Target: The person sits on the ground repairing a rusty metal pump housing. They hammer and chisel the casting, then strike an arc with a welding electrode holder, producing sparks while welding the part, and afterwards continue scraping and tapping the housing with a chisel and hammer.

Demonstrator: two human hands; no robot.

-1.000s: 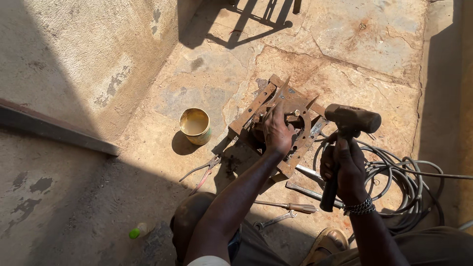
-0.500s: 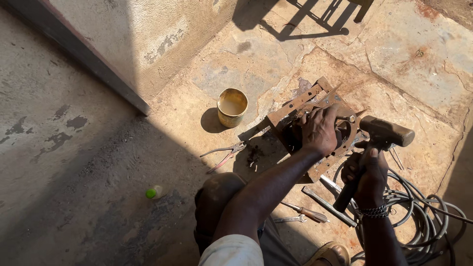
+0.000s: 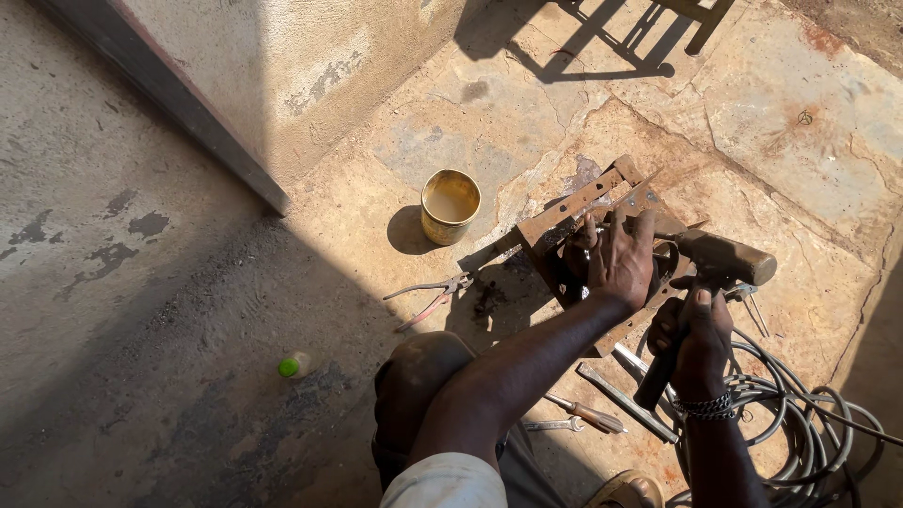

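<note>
A round metal tin [image 3: 451,205] stands on the cracked stone floor [image 3: 800,141], left of a rusty frame of flat perforated steel strips [image 3: 576,202]. Pliers [image 3: 428,293] lie nearer, and a screwdriver [image 3: 588,414] and coiled cable [image 3: 809,423] lie near the knees. The left hand [image 3: 621,259] presses flat, fingers spread, on the frame. The right hand [image 3: 698,341] is wrapped tight round the handle of a heavy hammer [image 3: 720,259], its head just right of the frame.

A small green-capped bottle [image 3: 296,365] lies on the floor
</note>
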